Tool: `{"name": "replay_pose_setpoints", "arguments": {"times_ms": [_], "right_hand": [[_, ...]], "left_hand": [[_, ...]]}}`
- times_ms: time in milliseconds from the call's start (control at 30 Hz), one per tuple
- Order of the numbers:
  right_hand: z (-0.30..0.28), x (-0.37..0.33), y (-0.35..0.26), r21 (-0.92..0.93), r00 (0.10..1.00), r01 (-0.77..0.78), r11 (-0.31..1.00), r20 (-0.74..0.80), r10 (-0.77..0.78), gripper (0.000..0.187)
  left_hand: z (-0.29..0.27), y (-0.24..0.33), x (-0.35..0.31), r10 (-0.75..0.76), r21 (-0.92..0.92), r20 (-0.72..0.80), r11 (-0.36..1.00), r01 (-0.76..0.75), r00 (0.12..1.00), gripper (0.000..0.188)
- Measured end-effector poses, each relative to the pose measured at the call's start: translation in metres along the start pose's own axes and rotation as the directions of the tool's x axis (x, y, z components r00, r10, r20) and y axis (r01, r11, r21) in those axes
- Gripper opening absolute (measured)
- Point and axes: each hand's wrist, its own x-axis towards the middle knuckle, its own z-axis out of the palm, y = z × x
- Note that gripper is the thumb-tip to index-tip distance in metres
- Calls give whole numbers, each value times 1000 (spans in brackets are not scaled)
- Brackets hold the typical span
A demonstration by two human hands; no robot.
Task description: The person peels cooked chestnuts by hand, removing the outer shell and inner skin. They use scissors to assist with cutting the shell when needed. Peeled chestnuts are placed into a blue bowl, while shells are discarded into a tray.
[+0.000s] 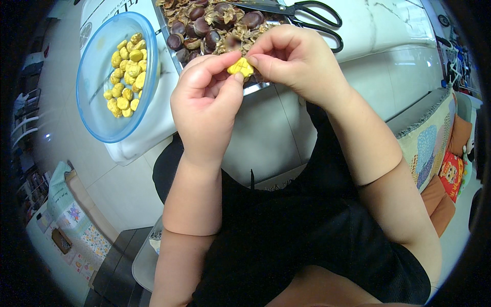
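Observation:
Between my two hands is a yellow peeled chestnut [240,68], held just over the near edge of a metal tray [255,89]. My left hand [207,94] grips it between thumb and forefinger. From the other side my right hand [291,64] pinches at its upper right with thumb and fingertips closed. Brown unpeeled chestnuts [201,26] and torn shells and skins [228,45] fill the tray. A clear bowl with a blue rim [86,110] stands left of it, with several peeled chestnuts [128,77] inside.
Black-handled scissors [317,23] lie across the tray's far right corner, handles over the white marbled table [378,25]. The table's near edge runs just in front of me. A sofa with a patterned cover [429,143] is to the right, and a tiled floor [117,199] is below left.

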Motion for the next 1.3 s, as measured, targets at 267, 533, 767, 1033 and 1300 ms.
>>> {"name": "replay_pose_setpoints", "arguments": {"times_ms": [267, 533, 767, 1033, 1300], "right_hand": [[0, 1, 3, 39, 999, -31, 999, 14, 30, 7], [-3, 1, -7, 138, 995, -91, 986, 56, 84, 9], [3, 0, -1, 52, 997, -29, 998, -73, 33, 12], [5, -1, -3, 71, 994, -52, 996, -88, 58, 11], [3, 1, -1, 258, 986, -153, 954, -26, 165, 11]], "left_hand": [[0, 2, -1, -29, -28, -5, 999, 29, 1000, 24], [-4, -3, -2, -38, -51, -21, 998, 37, 999, 25], [4, 0, -3, -65, -116, -33, 991, 61, 997, 26], [5, -2, -4, -26, -114, -38, 993, 22, 999, 27], [3, -4, -2, 18, -137, -22, 990, -21, 1000, 27]]}}
